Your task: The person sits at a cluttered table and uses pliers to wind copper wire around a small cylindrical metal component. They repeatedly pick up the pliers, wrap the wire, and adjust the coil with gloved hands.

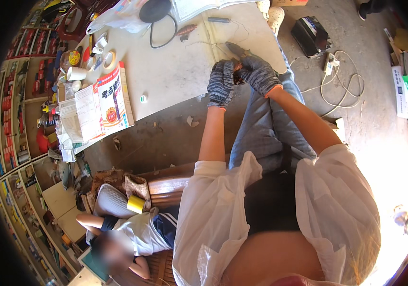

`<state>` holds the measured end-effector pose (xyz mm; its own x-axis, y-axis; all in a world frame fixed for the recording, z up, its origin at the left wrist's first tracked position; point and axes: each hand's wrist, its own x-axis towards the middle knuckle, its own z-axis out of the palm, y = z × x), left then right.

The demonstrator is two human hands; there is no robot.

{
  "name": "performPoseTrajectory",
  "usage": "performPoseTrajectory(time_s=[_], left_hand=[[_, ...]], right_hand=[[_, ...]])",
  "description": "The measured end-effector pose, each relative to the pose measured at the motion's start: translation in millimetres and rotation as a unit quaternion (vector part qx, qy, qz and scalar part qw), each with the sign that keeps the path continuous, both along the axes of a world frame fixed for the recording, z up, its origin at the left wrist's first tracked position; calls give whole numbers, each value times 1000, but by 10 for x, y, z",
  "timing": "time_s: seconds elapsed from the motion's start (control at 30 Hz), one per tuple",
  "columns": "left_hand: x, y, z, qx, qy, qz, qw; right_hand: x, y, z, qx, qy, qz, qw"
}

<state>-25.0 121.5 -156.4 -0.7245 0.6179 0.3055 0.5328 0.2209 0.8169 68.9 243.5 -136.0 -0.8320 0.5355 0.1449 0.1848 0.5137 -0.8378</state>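
Note:
Both my hands wear grey knitted gloves with orange cuffs and meet at the near right edge of the table. My left hand (221,83) is closed, its fingers bent toward a small dark reddish-brown piece (238,72) that sits between the two hands; its kind is hard to make out. My right hand (260,76) is closed around what looks like a pair of pliers (235,49), whose dark pointed head sticks out toward the far left, over the tabletop. The rest of that tool is hidden by the glove.
The pale table (166,71) carries a booklet (113,100), tape rolls (110,60), a white cup (76,73), a dark round object with a looped cord (155,10) and a grey cylinder (219,20). A person (139,233) lies at lower left. A power strip (330,64) rests on the floor.

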Motion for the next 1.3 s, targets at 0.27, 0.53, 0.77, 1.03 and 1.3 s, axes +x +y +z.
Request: performPoseTrajectory(time_s=[0.27, 0.53, 0.77, 1.03, 1.3], left_hand=[[-157, -1, 21, -53, -168, -94, 980], [-127, -33, -73, 74, -321, -67, 942], [24, -79, 199, 125, -441, 19, 889], [165, -163, 309, 234, -535, 44, 810], [356, -211, 665, 233, -516, 36, 824]], right_hand=[[37, 60, -127, -100, 23, 40, 994], [-11, -59, 148, 45, -74, -57, 995], [-65, -163, 234, -10, -102, -53, 993], [59, -111, 535, -503, -11, 63, 862], [119, -158, 717, -554, 30, 92, 827]])
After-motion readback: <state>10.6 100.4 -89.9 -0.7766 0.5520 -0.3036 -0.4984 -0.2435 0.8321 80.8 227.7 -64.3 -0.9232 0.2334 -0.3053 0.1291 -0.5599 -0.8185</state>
